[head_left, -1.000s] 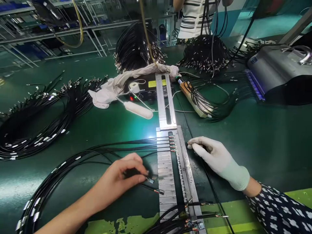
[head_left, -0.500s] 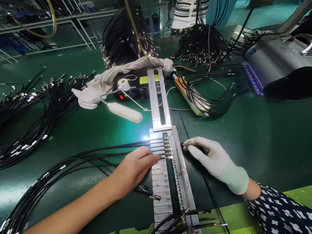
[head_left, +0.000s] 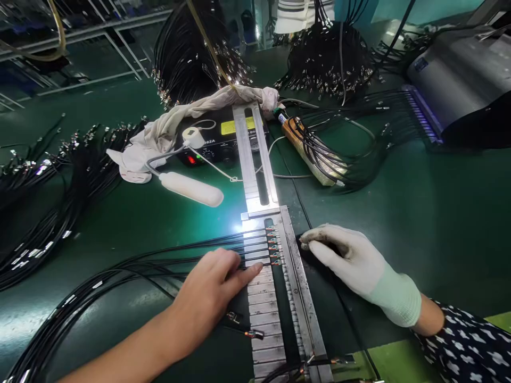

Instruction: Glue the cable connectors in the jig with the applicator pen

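Note:
A slotted metal fixture (head_left: pixel 266 319) runs away from me down the bench. Several black cables (head_left: pixel 215 242) lie side by side across its far slots, their stripped ends with small metal connectors (head_left: pixel 273 247) over the central gap. My bare left hand (head_left: pixel 217 287) is closed around the nearest of these cables, thumb pressing at its slot and the other fingers curled beneath. My right hand (head_left: pixel 351 260), in a white glove with dirty fingertips, rests just right of the fixture. Its thumb and fingers are pinched together; whatever is between them is hidden.
A white lamp (head_left: pixel 191 189) glows left of the fixture, before a black control box (head_left: pixel 215 143) draped with twisted cloth (head_left: pixel 207 103). A wooden-handled tool (head_left: pixel 307 149) lies under cables. Cable bundles (head_left: pixel 91 154) lie left and behind; a grey machine (head_left: pixel 463 90) stands right.
The view has shifted slightly. My left thumb has slid a little nearer along the fixture, and its fingertip now lies flatter beside the nearest cable. My right hand keeps its pinched pose.

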